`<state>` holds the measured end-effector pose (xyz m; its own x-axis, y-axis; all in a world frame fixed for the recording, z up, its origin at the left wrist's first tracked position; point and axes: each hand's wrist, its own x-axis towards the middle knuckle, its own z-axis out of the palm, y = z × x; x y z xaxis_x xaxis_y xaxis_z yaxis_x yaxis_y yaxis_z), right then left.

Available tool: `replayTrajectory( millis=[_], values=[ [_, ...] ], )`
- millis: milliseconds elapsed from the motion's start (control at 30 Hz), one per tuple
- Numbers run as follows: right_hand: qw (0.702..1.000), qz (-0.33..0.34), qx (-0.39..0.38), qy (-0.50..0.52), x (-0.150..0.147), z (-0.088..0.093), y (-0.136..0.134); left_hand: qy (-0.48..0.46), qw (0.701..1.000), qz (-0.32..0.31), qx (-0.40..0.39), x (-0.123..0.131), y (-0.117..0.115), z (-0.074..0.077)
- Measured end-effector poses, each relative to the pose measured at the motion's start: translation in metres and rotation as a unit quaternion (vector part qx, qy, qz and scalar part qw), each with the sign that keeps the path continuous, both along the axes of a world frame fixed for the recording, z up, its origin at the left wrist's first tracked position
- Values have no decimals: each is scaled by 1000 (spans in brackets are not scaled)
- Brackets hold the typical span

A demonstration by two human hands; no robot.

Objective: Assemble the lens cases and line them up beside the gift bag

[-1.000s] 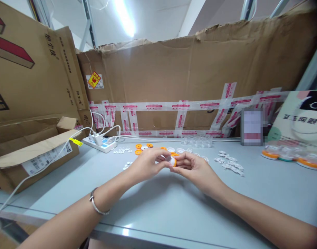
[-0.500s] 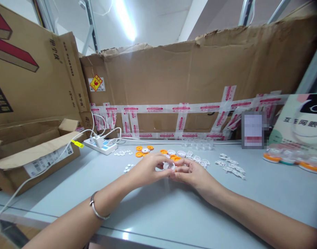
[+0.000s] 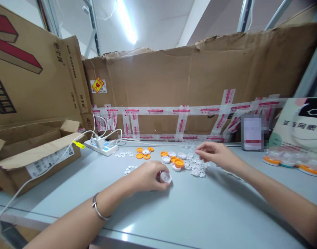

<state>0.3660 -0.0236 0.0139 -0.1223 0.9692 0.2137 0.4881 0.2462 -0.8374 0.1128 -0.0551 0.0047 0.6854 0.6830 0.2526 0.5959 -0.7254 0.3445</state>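
Observation:
My left hand rests on the grey table, fingers curled around a small clear round cap. My right hand hovers farther back, fingers loosely spread, above a heap of small white flat pieces and near a row of clear little cups; nothing shows in it. Orange and white round caps lie between the two hands. More orange rings and tiny white discs lie to the left.
A white power strip with cables sits at the back left beside an open cardboard box. A taped cardboard wall closes the back. Finished orange and teal cases and a printed carton stand at the right.
The hands have separated: my right hand let go and moved back and right over the white pieces, while my left hand lowered toward the table with the clear cap.

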Motion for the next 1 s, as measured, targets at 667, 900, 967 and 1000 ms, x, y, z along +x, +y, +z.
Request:
replayTrajectory(
  millis=[667,900,967,1000],
  values=[
    [988,-56,12,-143,36,-8,29,-7,1000,18,-14,0,0,1],
    [980,67,-56,177,-44,-1,-23,-188,981,2,55,13,-7,3],
    [964,105,-88,227,-60,-4,-33,-200,976,-20,79,16,-9,3],
    [958,120,-99,240,-64,-5,-36,-202,975,-27,91,17,-9,3]
  ],
)
